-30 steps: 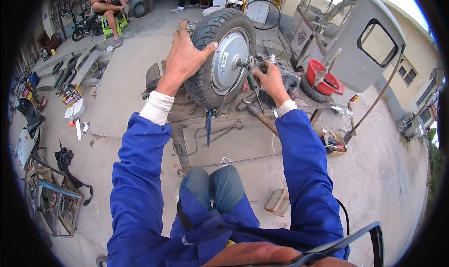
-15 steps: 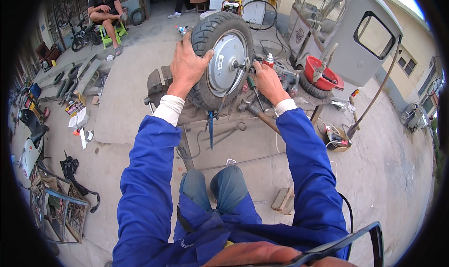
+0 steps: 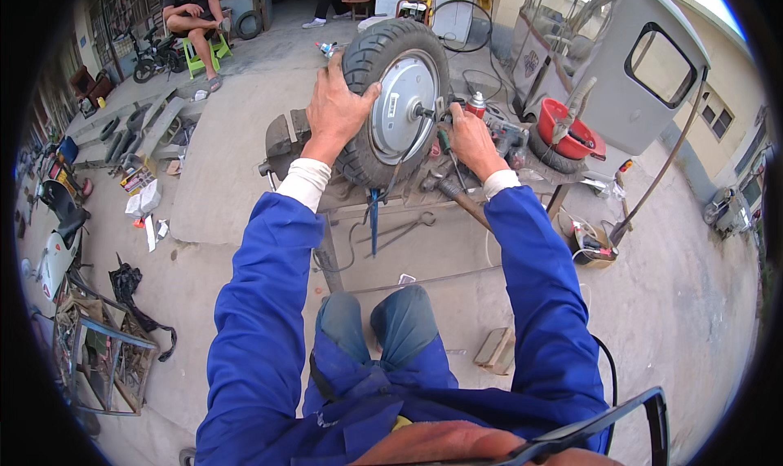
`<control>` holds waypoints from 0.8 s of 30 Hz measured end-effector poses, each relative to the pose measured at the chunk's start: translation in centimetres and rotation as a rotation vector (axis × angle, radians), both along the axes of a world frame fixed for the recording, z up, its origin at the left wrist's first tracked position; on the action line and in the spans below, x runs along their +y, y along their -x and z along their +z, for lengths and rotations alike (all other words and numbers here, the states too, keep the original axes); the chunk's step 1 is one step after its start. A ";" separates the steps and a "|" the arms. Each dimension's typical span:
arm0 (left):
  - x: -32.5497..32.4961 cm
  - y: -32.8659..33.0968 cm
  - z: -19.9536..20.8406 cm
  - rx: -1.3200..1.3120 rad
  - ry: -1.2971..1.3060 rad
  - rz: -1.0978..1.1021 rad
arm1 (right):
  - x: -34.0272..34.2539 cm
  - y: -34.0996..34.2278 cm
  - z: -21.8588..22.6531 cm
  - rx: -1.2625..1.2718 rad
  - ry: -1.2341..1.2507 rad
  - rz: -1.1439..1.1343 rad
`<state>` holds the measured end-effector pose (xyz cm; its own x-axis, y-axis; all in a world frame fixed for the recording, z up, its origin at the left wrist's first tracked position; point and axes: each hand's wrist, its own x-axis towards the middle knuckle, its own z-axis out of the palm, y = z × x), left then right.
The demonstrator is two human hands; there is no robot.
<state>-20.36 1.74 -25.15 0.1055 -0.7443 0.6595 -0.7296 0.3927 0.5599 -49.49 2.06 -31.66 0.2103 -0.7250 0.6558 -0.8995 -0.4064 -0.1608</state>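
Observation:
A hub-motor wheel (image 3: 397,107) with a black treaded tyre and silver hub stands upright on a cluttered workbench in front of me. My left hand (image 3: 336,111) grips the tyre's left side, thumb over the sidewall by the hub. At the axle on the hub's right, my right hand (image 3: 473,142) is closed, its fingertips pinched by a small metal part I cannot make out. A dark cable runs from the axle down across the tyre. Just beneath my right hand lies a green-handled screwdriver (image 3: 444,141). A hammer (image 3: 457,193) rests near my right wrist.
Right of the wheel stand a red spray can (image 3: 475,104) and a red basin (image 3: 567,130) on a small tyre. A vice (image 3: 285,146) sits left. Tongs (image 3: 400,229) lie below the bench. Behind are a grey vehicle cab (image 3: 652,58) and a person on a green stool (image 3: 205,54).
My view has shifted slightly, so the wheel and bench appear a little further right. Both hands stay on the wheel and at its axle; little else differs.

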 end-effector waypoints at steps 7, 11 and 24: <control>-0.4 0.2 -0.5 0.005 0.063 -0.001 | -0.6 0.8 1.6 -0.450 -0.445 0.010; -0.2 0.2 -0.3 -0.004 0.050 0.014 | -1.9 1.5 3.9 -0.472 -0.823 0.049; -0.3 0.2 -0.4 -0.009 0.059 0.025 | -0.2 0.1 2.2 0.438 -0.127 -0.141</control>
